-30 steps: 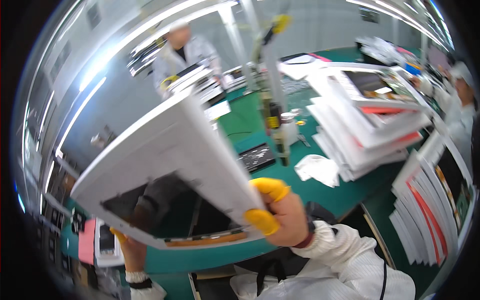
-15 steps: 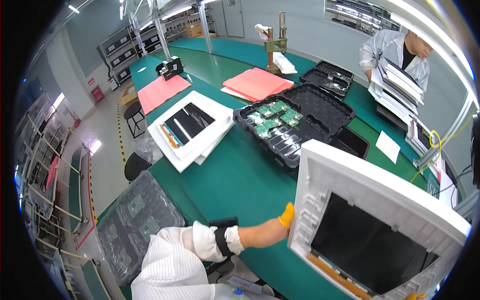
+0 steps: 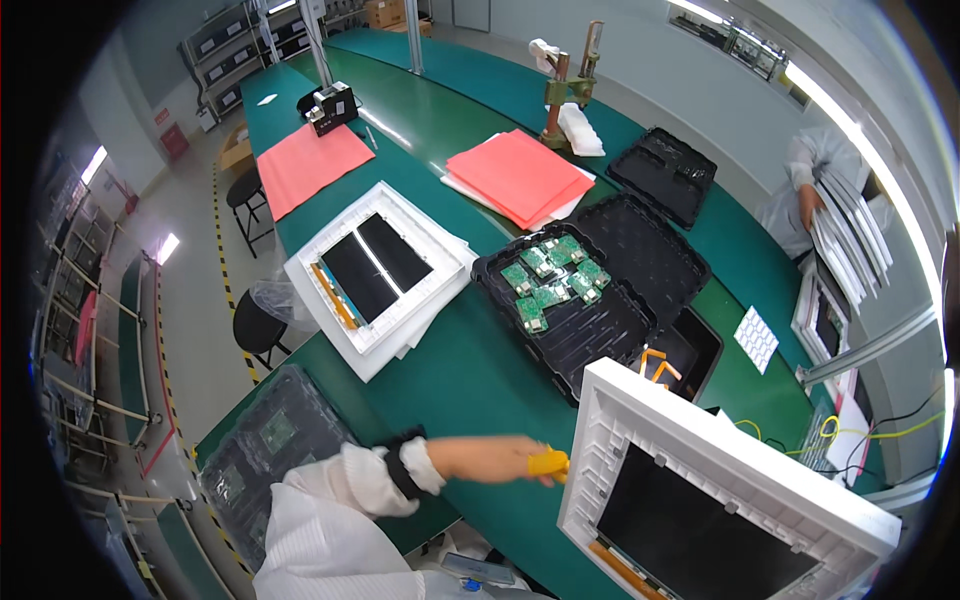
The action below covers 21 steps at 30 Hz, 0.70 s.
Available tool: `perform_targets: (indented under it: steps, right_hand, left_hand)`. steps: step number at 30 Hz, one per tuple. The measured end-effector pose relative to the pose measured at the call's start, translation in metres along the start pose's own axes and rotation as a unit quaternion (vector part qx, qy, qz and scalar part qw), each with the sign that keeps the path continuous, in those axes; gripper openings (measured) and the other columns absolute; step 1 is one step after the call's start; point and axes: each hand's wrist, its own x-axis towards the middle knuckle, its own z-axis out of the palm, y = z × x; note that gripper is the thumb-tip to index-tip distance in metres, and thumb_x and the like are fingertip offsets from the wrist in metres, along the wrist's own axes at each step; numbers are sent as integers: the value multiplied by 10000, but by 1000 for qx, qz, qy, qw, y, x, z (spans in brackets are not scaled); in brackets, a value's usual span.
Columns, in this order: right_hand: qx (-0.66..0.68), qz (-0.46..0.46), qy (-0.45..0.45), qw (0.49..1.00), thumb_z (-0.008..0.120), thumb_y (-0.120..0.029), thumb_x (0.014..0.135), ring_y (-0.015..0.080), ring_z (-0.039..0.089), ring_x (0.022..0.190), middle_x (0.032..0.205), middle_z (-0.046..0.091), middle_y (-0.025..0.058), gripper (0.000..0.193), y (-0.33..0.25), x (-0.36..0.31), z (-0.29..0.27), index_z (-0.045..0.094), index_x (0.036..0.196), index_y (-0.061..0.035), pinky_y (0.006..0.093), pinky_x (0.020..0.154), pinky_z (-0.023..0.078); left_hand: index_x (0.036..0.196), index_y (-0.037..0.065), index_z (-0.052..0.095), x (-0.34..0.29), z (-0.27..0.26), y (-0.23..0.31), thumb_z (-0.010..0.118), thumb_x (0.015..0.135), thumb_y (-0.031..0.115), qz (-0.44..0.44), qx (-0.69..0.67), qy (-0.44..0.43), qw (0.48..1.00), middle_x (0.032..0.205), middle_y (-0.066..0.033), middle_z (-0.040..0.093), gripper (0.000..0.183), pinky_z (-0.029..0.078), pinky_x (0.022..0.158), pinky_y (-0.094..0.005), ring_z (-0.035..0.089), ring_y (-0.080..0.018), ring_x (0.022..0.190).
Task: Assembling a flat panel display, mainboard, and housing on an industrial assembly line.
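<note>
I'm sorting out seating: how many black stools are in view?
2 black stools: the farther one stands left of the leftmost pink sheet, the nearer one by the clear plastic bag. Others could be hidden under the green workbench.

A white rectangular plastic frame with a deep raised rim (image 3: 700,455) fills the lower right of the head view. Its recessed inner side faces the person, with moulded ribs along the left wall. Set within is a flat, glossy black rectangular panel (image 3: 705,535), edged by small white tabs (image 3: 731,507) that reach in over its border. A narrow orange-brown strip (image 3: 625,572) runs along the panel's lower left side. The frame is tilted up, its long top edge slanting downward to the right; its bottom passes out of view.
</note>
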Motion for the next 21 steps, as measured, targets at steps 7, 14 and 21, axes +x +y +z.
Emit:
perform_targets:
  steps: [7,14,21]
  right_hand:
    - [-18,-15,-75,997,603,-289,922,253,577,944,1111,583,158,470,-49,21,-17,525,1255,34,353,837,443]
    - [-58,-12,-136,989,612,-313,914,258,579,912,1080,590,158,481,-73,37,-21,538,1242,32,362,810,444]
    - [-98,-4,-185,978,620,-337,905,263,581,879,1049,598,158,493,-88,44,-29,551,1228,30,370,784,446]
  left_hand:
    - [1141,42,595,-3,-235,68,585,949,190,313,-307,289,851,1012,-87,646,243,516,854,-330,627,-197,908]
    - [1294,14,453,96,-359,50,477,965,140,239,-545,449,667,1299,-207,447,353,356,1061,-523,460,-356,1214]
    - [1369,112,478,158,-403,1,541,932,248,92,-500,518,688,1428,-242,365,462,273,1079,-614,423,-405,1268]
